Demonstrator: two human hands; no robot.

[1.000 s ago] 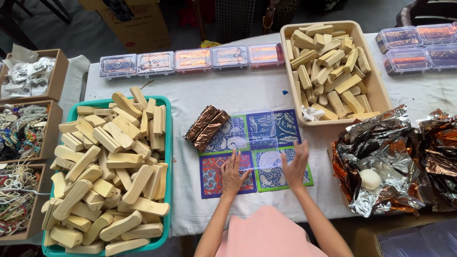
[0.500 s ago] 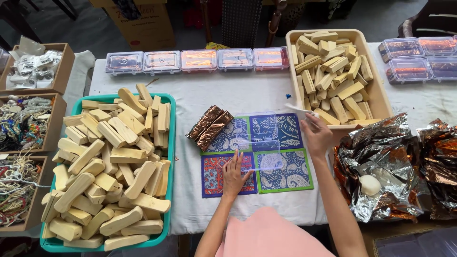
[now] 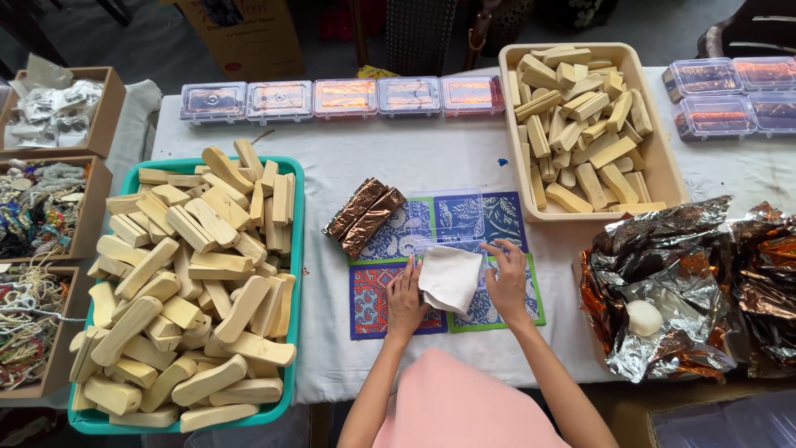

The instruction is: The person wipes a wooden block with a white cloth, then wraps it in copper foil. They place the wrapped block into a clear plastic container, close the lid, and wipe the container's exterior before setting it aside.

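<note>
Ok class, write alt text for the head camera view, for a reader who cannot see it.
A person's left hand and right hand hold a white cloth over a clear plastic box on patterned mats. A teal tray and a beige tub hold pale wooden blocks; crumpled foil lies at right.

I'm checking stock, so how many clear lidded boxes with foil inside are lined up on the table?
9 visible: five in a row at the back, and four at the far right. More may lie beyond the right edge.
</note>
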